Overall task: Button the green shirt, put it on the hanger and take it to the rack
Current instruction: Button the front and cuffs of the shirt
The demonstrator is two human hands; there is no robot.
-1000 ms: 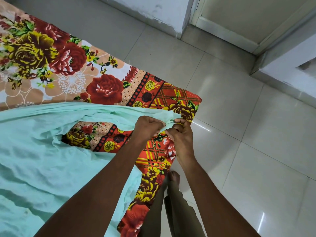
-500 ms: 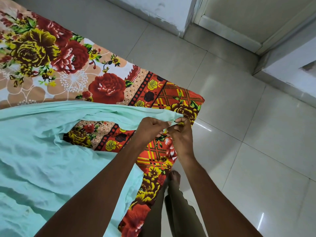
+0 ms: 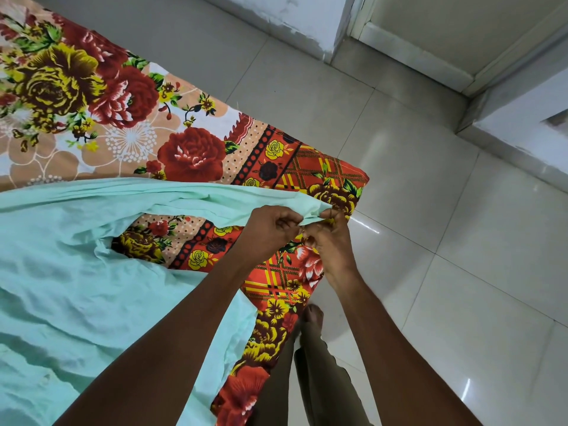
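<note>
The pale green shirt (image 3: 70, 272) lies spread over a floral bedsheet (image 3: 101, 96) on the bed, its front gaping so that the sheet shows through the opening. Its narrow front edge runs right to the bed's corner. My left hand (image 3: 270, 224) and my right hand (image 3: 329, 238) meet there, both pinching that edge of the shirt between fingers and thumb. The fingertips hide any button or buttonhole. No hanger or rack is in view.
The bed's corner (image 3: 353, 186) ends just past my hands. Glossy grey floor tiles (image 3: 445, 241) stretch to the right. A wall corner (image 3: 307, 26) and a door frame (image 3: 415, 56) stand at the top. My foot (image 3: 313, 315) rests on the floor beside the bed.
My hands have stayed at the shirt's edge by the bed corner, with only small finger movements. The cloth tip between them has shifted slightly right.
</note>
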